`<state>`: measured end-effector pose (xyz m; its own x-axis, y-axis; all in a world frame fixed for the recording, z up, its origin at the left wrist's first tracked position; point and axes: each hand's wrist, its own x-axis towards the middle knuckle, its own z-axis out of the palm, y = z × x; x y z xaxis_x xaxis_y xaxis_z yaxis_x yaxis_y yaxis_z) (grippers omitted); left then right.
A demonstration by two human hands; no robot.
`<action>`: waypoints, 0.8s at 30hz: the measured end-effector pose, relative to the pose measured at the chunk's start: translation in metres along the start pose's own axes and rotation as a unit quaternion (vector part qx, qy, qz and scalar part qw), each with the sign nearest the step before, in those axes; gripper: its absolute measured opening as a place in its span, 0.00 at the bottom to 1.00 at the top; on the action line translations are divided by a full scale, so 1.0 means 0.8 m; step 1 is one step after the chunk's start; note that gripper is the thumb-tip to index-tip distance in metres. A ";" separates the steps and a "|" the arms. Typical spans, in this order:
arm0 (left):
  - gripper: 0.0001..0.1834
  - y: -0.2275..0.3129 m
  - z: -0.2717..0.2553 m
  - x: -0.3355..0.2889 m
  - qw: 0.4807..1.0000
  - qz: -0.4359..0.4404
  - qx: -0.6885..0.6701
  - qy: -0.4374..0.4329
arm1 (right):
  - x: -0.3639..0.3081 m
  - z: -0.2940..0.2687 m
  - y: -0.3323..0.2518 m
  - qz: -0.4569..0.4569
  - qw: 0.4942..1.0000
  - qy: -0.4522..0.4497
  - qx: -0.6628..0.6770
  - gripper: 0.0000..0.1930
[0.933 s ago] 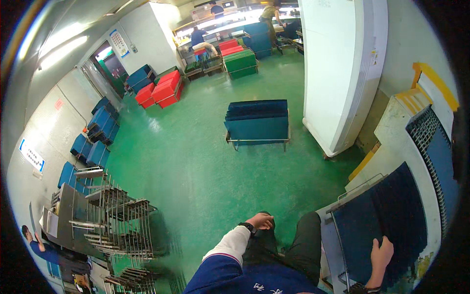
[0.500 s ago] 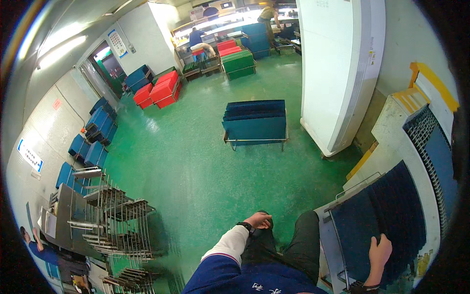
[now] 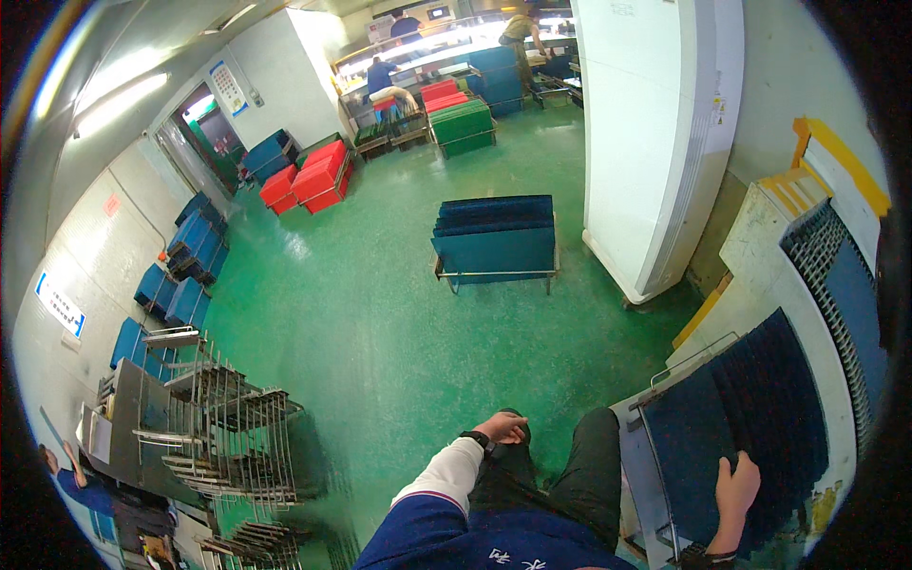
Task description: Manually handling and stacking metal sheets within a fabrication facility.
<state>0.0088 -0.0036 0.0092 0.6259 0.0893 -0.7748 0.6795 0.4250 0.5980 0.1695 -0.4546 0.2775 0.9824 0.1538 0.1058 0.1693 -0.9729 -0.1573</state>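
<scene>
My right hand is at the lower right, on a row of dark blue panels standing packed in a wire rack. Its thumb and fingers close around a raised panel edge; the fingertips are partly hidden. My left hand rests on my left knee with its fingers curled in, and nothing shows in it. A dark watch sits on that wrist.
Close on the right stands a pale machine with a mesh belt. Ahead, a rack of blue panels stands on the green floor beside a tall white cabinet. Metal racks are piled at left, near a person. Others work at the back.
My hands have hardly moved. At the lower left, the thin flat piece by the other person has tilted and dropped slightly.
</scene>
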 end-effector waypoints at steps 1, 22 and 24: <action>0.17 -0.001 0.000 0.000 1.000 0.000 0.001 0.003 | 0.000 0.001 0.001 0.000 1.000 0.000 0.001 0.20; 0.16 0.000 0.001 0.000 1.000 -0.009 0.017 0.020 | 0.003 0.000 0.002 0.011 1.000 -0.013 -0.008 0.20; 0.16 -0.001 -0.001 0.000 1.000 -0.014 0.013 0.019 | 0.005 0.002 0.001 0.008 1.000 -0.005 -0.008 0.19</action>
<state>0.0079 -0.0029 0.0081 0.5914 0.1113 -0.7987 0.7074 0.4039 0.5801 0.1735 -0.4548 0.2762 0.9857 0.1406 0.0933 0.1530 -0.9779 -0.1424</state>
